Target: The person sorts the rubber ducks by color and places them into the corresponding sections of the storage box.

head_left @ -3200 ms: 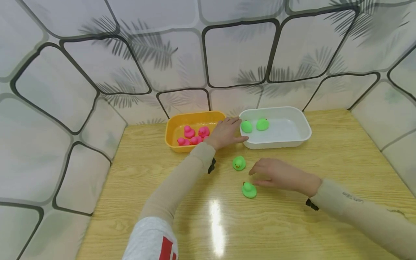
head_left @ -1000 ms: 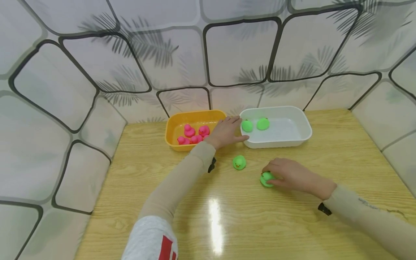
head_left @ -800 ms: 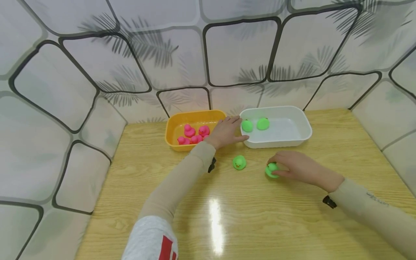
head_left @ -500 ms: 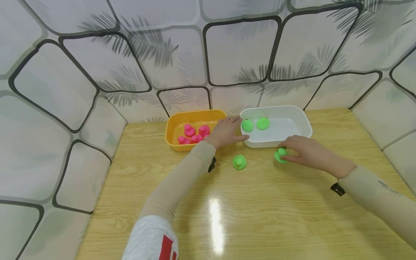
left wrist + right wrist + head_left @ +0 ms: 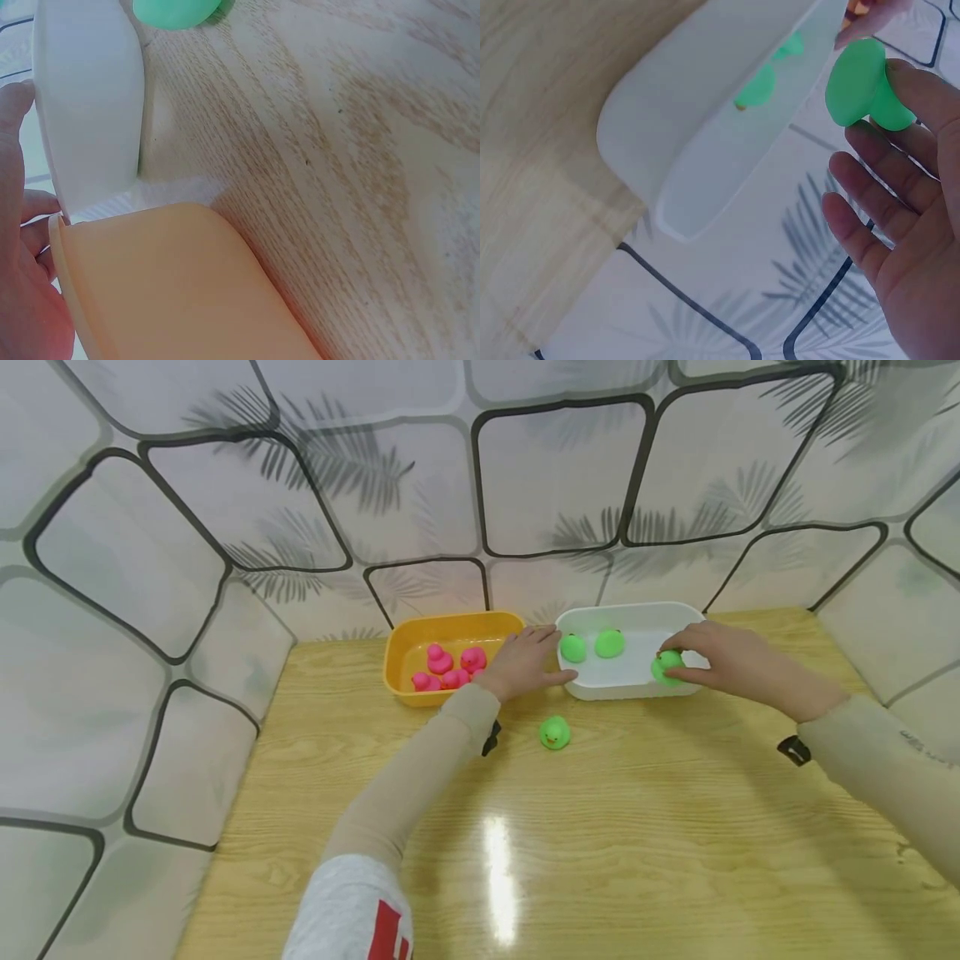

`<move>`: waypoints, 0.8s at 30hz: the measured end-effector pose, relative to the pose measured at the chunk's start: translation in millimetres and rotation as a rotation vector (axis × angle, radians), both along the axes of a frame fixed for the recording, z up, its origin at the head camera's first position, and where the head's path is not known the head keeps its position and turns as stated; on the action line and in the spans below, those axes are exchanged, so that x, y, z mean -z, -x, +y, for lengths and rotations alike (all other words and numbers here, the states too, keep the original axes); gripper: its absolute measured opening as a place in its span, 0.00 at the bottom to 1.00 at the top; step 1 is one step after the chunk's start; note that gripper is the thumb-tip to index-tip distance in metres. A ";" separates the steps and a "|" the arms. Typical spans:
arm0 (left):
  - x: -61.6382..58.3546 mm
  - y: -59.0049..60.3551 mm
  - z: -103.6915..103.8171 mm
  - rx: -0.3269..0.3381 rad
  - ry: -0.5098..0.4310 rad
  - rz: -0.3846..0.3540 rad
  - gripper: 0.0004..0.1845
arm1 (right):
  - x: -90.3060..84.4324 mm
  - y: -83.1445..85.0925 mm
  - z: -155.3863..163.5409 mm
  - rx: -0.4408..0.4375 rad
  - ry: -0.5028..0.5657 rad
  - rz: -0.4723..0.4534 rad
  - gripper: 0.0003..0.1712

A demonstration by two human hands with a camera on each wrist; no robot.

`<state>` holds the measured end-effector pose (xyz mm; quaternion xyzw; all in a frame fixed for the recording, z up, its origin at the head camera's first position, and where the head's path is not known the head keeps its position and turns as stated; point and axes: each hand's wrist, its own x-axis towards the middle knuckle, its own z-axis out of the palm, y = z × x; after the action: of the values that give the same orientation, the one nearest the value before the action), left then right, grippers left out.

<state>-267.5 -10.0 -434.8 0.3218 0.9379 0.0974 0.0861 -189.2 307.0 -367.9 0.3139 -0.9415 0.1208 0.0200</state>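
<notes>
My right hand point(image 5: 723, 660) pinches a green rubber duck point(image 5: 666, 667) over the right part of the white tub point(image 5: 632, 688); the right wrist view shows the same green duck point(image 5: 864, 86) between thumb and fingers above the white tub point(image 5: 705, 112). Two more green ducks point(image 5: 591, 646) lie in the tub's left end. A further green duck point(image 5: 554, 732) stands on the wooden table point(image 5: 600, 835) in front of the tubs. My left hand point(image 5: 525, 662) rests with straight fingers across the gap between the orange tub point(image 5: 401, 681) and the white tub.
Several pink ducks point(image 5: 448, 669) lie in the orange tub. Patterned wall panels point(image 5: 480, 485) close in the table at the back and both sides. In the left wrist view the orange tub point(image 5: 172, 285) and white tub point(image 5: 90, 97) stand side by side.
My right hand picked up a green duck from the table's middle and carried it up and to the right, over the white tub. The left hand has not moved.
</notes>
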 end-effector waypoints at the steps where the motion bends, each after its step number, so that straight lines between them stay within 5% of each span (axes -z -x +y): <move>1: -0.3 -0.2 0.0 0.001 -0.001 0.000 0.47 | -1.3 2.9 1.6 0.008 -0.010 0.000 0.17; 12: -0.1 -0.3 0.5 -0.001 0.012 -0.005 0.47 | -11.9 37.5 16.8 0.093 -0.035 -0.131 0.18; 24: 2.4 0.9 -0.3 -0.002 0.001 0.005 0.47 | -14.6 72.3 27.4 0.105 -0.130 -0.157 0.18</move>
<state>-268.4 -10.3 -437.2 0.3210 0.9385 0.0959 0.0836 -261.5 334.4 -353.4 0.2543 -0.9612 0.0825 -0.0677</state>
